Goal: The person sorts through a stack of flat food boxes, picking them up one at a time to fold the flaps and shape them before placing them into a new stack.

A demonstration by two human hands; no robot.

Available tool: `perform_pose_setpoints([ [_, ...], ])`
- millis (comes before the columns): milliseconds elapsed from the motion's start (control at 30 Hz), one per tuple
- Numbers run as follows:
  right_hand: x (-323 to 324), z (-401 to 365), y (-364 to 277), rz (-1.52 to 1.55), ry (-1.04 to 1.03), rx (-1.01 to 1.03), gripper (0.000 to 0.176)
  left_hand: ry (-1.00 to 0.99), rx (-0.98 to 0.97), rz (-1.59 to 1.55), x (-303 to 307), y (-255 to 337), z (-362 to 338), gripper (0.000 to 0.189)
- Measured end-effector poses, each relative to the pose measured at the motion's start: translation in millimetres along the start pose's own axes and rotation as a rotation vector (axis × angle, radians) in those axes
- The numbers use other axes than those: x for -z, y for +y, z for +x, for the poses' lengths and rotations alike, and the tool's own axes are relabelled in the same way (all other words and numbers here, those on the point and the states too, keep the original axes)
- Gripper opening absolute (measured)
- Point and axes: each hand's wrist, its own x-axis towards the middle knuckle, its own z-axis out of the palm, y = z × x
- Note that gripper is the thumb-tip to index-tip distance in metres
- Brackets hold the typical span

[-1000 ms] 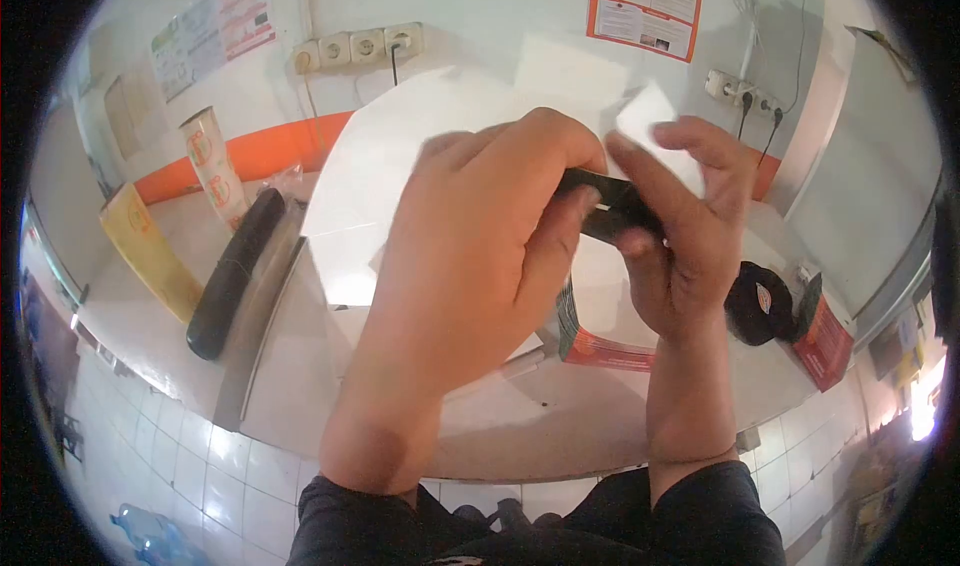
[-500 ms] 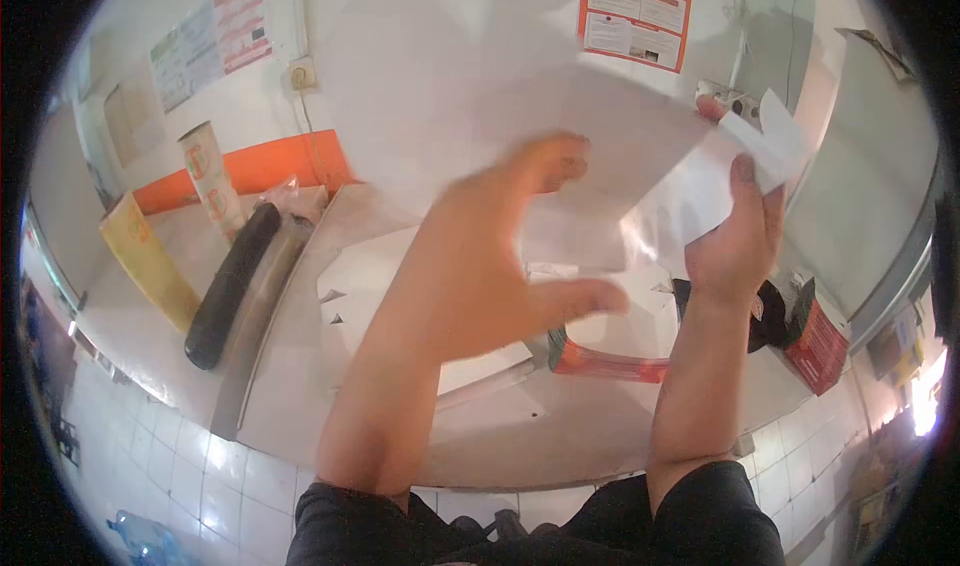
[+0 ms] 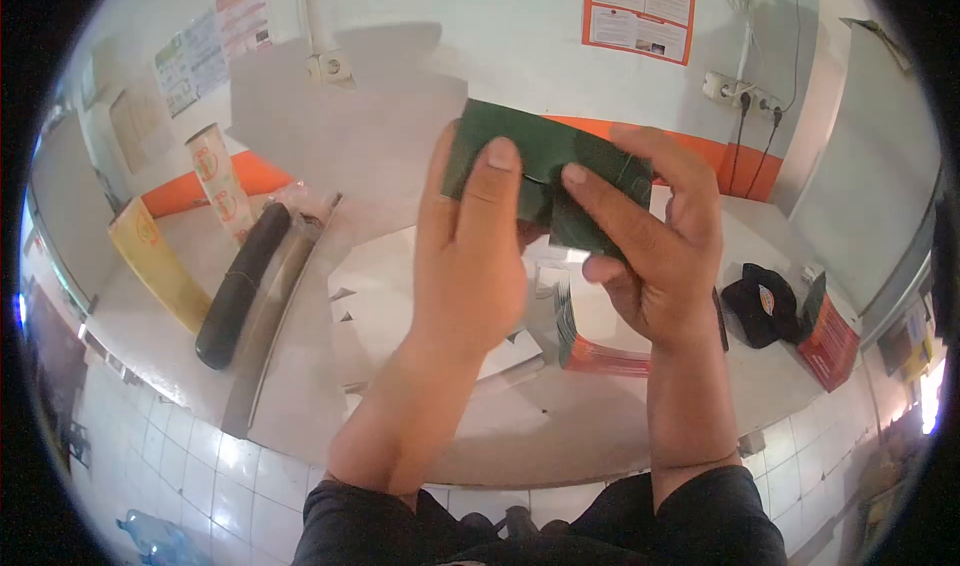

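Observation:
A dark green cardboard piece (image 3: 535,166) is held up in front of me above the table. It has a curved slit near its middle and a flap folded down on the right. My left hand (image 3: 475,236) grips its left side, thumb flat on the green face. On its right part, my right hand (image 3: 660,246) presses the folded flap with the thumb, its other fingers behind and around the edge. Below my hands lie flat white cardboard sheets (image 3: 385,271) with small dark notches. Right of them sits a stack of red-edged cardboard pieces (image 3: 605,361), partly hidden by my right hand.
On the left of the table (image 3: 480,441) lie a black roll (image 3: 240,291), a yellow tube (image 3: 155,261) and a patterned tube (image 3: 218,181). A black cap (image 3: 762,306) and a red box (image 3: 830,341) are at the right. Sockets with plugs (image 3: 740,91) are on the wall.
My left hand, open and apart before, now grips the cardboard. The piece showed white in my right hand; now its green side faces me, more to the left, with a flap folded.

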Motion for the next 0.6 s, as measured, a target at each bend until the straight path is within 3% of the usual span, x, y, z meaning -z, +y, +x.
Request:
perform_pose_setpoints([
  [133, 3.4, 0.8, -1.1, -0.212, -0.072, 0.007, 0.046, -0.116, 0.067, 0.083, 0.3, -6.2, -7.0, 0.035],
  [233, 23.5, -2.9, -4.3, -0.187, -0.222, -0.093, 0.043, -0.284, 0.103, 0.181, -4.9, -11.7, -10.7, 0.037],
  [267, 28.0, -16.9, 0.6, -0.178, -0.144, -0.227, 0.043, -0.350, 0.100, 0.216, -6.4, -15.4, -11.0, 0.037],
  [333, 33.5, -62.0, 22.9, -0.166, 0.024, -0.475, 0.043, -0.628, 0.058, 0.666, 12.3, -36.5, 0.3, 0.045],
  [400, 44.3, -104.2, 26.6, -0.227, 0.036, -0.826, 0.046, -0.870, -0.153, 1.166, 20.7, -54.1, -0.3, 0.053],
  [467, 52.0, -156.4, 31.6, -0.366, -0.185, -0.977, 0.051, -1.056, -0.093, 1.394, 33.3, -86.9, -7.5, 0.064],
  [567, 66.9, -151.5, 6.5, -0.489, -0.793, -1.140, 0.056, -1.273, 0.092, 1.649, 35.6, -114.9, -18.0, 0.068],
  [600, 68.0, -155.2, 2.6, -0.478, -0.844, -1.062, 0.057, -1.315, 0.148, 1.681, 35.3, -118.5, -20.0, 0.069],
])
